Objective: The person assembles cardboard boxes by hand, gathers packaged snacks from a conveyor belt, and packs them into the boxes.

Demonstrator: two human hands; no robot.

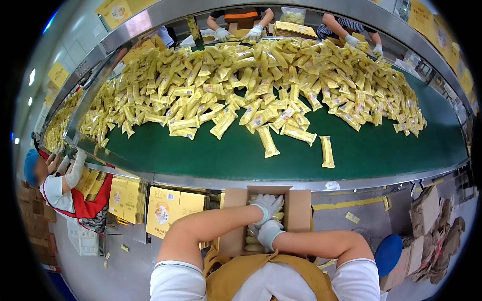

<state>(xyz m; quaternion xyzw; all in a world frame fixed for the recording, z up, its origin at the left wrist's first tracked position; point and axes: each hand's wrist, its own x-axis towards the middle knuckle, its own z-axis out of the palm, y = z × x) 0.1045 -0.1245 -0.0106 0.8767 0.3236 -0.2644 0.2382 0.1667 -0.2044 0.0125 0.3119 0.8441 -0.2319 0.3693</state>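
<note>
Open box [234, 220]: near packets [254, 248] lie crosswise, just beside my right hand [270, 235]. Left hand [267, 205] at far end, fingers mostly straight, no visible hold. Right grip part-curled, nearer those packets; can't tell if holding.

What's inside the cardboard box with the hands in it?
Yellow packets lie inside the cardboard box. The left hand and right hand, both in pale gloves, cover part of the inside. Whatever is underneath the top packets is hidden.
</note>
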